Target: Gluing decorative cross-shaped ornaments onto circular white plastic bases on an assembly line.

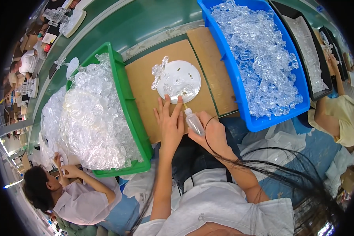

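A round white plate lies on the brown board in front of me. Clear plastic pieces sit on it, and a cluster of clear pieces rests at its left edge. A few small dark bits show on its surface. My right hand is closed around a small clear squeeze bottle with a white cap. The bottle's thin tip points at the plate's near edge. My left hand reaches to that same edge with fingers stretched out and apart. Its fingertips touch the plate or a clear piece there; I cannot tell which.
A green bin heaped with bagged clear pieces stands at left. The blue bin at right is full of loose clear pieces, with a black tray beyond. Co-workers sit at lower left and right. Dark hair strands cross my right forearm.
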Demonstrator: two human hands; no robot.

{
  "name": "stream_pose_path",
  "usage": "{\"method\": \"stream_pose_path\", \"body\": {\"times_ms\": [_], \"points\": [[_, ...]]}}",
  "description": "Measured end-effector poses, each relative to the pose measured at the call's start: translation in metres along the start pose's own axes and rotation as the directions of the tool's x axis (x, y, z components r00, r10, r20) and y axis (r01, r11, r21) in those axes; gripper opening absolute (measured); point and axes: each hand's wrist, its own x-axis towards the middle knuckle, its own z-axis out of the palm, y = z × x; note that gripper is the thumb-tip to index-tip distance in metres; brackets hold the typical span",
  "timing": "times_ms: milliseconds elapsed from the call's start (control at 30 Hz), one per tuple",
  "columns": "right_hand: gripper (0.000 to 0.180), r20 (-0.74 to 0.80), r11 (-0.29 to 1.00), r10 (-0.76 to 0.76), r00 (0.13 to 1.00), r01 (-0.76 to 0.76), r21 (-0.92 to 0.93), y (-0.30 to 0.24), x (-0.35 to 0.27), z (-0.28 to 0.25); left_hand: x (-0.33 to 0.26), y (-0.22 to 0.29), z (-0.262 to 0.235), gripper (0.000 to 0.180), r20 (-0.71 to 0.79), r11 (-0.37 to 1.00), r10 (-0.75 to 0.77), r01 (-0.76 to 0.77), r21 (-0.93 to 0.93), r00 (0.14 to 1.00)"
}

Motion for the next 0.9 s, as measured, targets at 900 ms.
{"method": "stream_pose_path", "body": {"times_ms": [900], "points": [[0.027, -0.018, 0.998, -0.068, 0.998, 0.068, 0.004, -0.018, 0.018, 0.02, 0.002, -0.018, -0.008, 0.055, -0.122, 0.944, -0.055, 0.012, -0.328, 0.991]]}}
